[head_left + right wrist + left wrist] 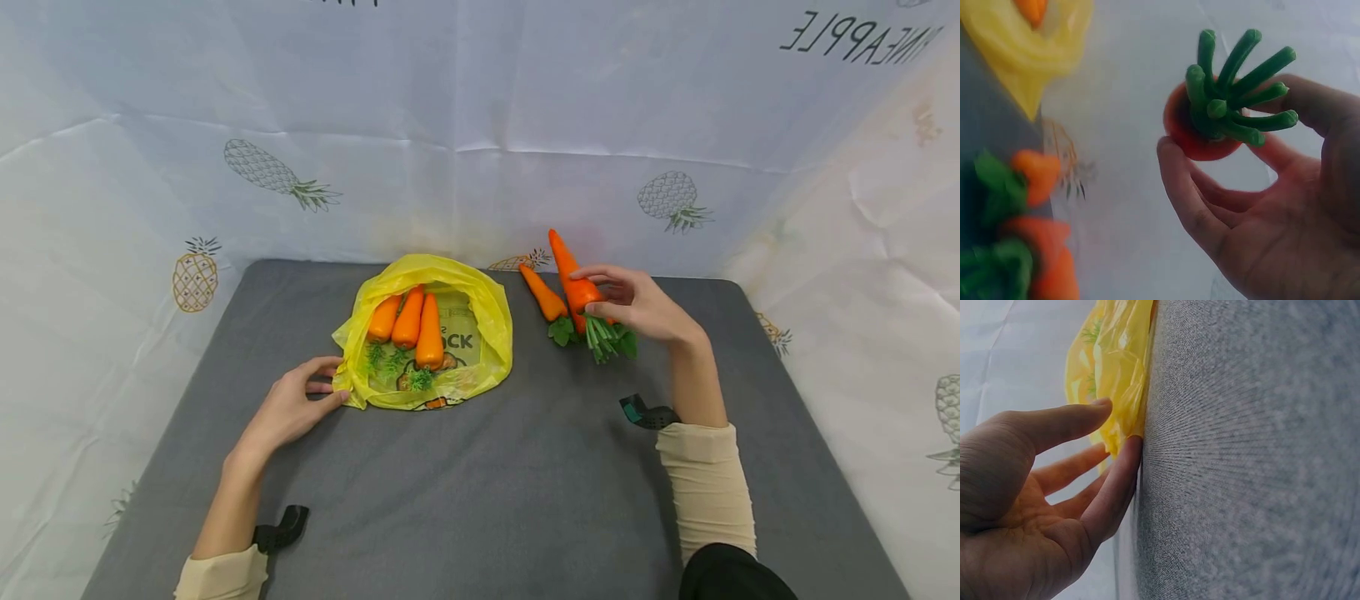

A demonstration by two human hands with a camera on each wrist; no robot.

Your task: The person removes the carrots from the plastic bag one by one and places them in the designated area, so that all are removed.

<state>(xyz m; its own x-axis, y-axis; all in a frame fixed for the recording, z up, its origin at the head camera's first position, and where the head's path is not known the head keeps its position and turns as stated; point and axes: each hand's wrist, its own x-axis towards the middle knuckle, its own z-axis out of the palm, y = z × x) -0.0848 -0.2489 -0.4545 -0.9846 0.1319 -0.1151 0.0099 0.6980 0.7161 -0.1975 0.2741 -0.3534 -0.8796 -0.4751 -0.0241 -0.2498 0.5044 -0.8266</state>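
One carrot (575, 286), three o'clock, is pinched in the right hand (637, 307); the left hand (295, 402), loosely spread, touches the "OCK" bag (495, 327).

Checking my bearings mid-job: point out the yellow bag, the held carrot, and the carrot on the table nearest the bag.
Yellow bag (494, 323): head view, right side of its rim.
Held carrot (579, 292): head view, upper root, near its greens.
Table carrot (543, 292): head view, middle of its orange root.
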